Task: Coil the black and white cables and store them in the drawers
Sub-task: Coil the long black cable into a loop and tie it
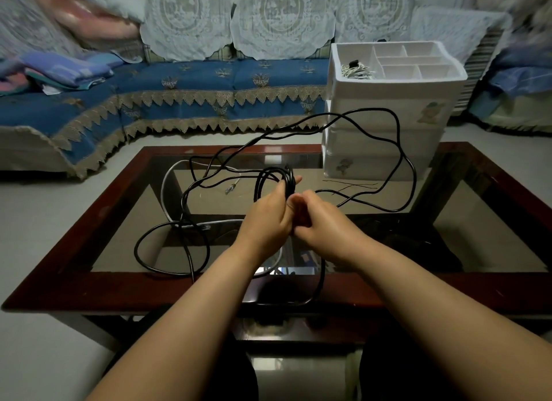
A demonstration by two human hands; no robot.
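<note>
Above the middle of the glass table, my left hand (268,214) grips a small bundle of loops of the black cable (398,137). My right hand (321,221) is curled round the same cable right beside it. Long loose loops of the black cable arc up toward the white drawer unit (388,108) and trail over the table to the left. A white cable (165,188) lies on the glass at the left, its clear plug near the table's middle. A coiled white cable (357,71) sits in the unit's open top tray.
The wood-framed glass coffee table (89,239) fills the foreground. Thin black ties (351,185) lie on the glass in front of the drawer unit. A blue-covered sofa (179,96) with folded cloths stands behind the table.
</note>
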